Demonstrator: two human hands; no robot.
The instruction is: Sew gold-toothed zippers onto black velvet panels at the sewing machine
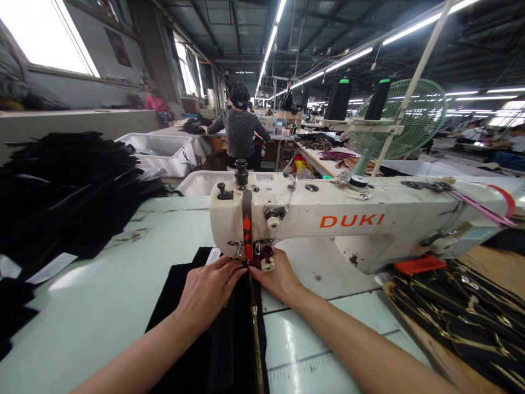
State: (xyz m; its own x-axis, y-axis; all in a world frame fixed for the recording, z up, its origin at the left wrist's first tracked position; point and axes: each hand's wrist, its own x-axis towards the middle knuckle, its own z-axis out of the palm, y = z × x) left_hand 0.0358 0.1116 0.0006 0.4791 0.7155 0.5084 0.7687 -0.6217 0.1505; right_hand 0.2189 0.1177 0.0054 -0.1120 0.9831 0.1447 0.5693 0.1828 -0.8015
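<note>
A white sewing machine stands before me, and black fabric lies flat under its head. Along the fabric's right part runs a zipper with gold teeth, leading up to the needle area. My left hand is left of the needle, its fingers closed together and pressed on the fabric. My right hand reaches in from the right, its thumb at the zipper by the presser foot. The machine head hides some of its other fingers. The stitching point itself is mostly covered by my fingertips.
Dark cloth pieces are piled at the left. Gold-toothed zippers lie bundled at the right, near a red tray. Two thread cones and a green fan stand behind the machine. A person works ahead beside a white bin.
</note>
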